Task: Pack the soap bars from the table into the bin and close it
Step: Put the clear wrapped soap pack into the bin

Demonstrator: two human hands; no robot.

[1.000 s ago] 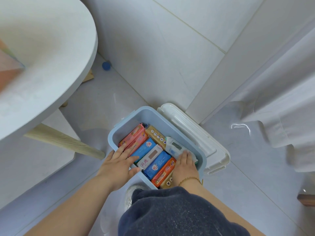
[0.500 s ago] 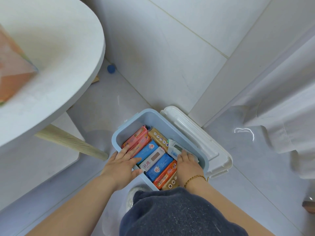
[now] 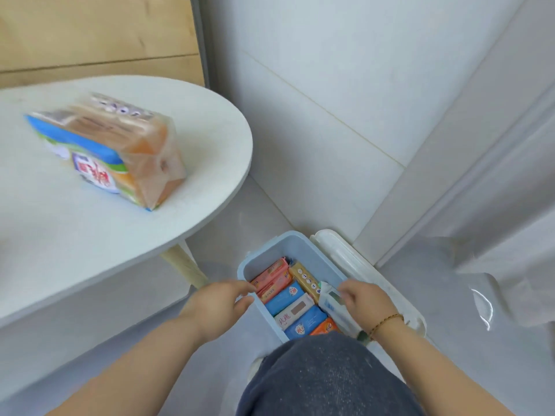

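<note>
A round white table (image 3: 90, 235) fills the left of the view, its pale wooden leg (image 3: 183, 265) slanting down toward the floor just left of the light blue bin (image 3: 270, 244). On the tabletop, well up and left of the bin, lies a clear-wrapped multipack of soap bars (image 3: 108, 148), blurred, with a blue-and-orange printed label on its near side. Behind the table stands a wood-grain panel (image 3: 96, 34), and white wall tiles rise behind the bin. To the right of the bin hangs pale fabric (image 3: 495, 220).

The bin sits open on the grey floor, and its white lid (image 3: 360, 265) lies against the bin's right side, tilted toward the wall. Inside the bin, wrapped soap bars are packed in rows side by side: red-orange bars (image 3: 270, 277) at the far left, a tan bar (image 3: 304, 279) beside them, then a blue bar (image 3: 283, 297), a white bar (image 3: 292, 313), another blue bar (image 3: 303, 324) and an orange one (image 3: 326, 327) nearest the person's dark denim knee (image 3: 324, 376), which covers the bin's near end.

The left hand (image 3: 216, 304) is at the bin's left rim, fingers curled and touching the rim and the nearest red-orange bar; I cannot tell whether it pinches anything. The right hand (image 3: 365, 301), a beaded bracelet (image 3: 386, 322) on its wrist, is over the bin's right wall, fingers closed around a white-and-green soap packet (image 3: 332, 304) that leans against that wall.
</note>
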